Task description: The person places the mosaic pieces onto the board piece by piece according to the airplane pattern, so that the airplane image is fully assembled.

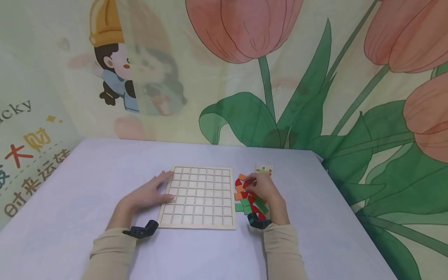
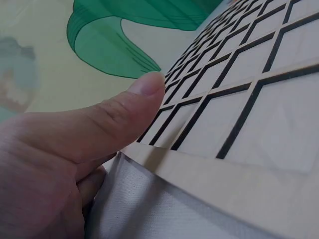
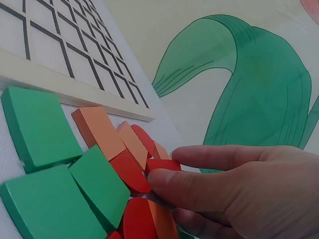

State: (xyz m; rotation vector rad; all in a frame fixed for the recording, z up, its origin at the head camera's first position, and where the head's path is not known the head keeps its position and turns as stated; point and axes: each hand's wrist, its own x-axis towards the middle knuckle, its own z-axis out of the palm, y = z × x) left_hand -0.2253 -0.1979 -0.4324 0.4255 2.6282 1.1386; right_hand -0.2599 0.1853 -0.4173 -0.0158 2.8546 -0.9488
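Note:
A pale wooden grid board lies on the table, its square cells bare. My left hand is at the board's left side, fingers extended and thumb over the edge; in the left wrist view the thumb lies along the frame. To the right of the board, my right hand reaches into a pile of small coloured blocks. Thumb and index finger pinch a red block there, partly hidden by the thumb. Around it lie green square blocks, orange blocks and red rounded blocks.
A small picture card lies behind my right hand, partly covered by it. The white-covered table extends to a backdrop printed with tulips. Dark wrist cameras sit on both wrists.

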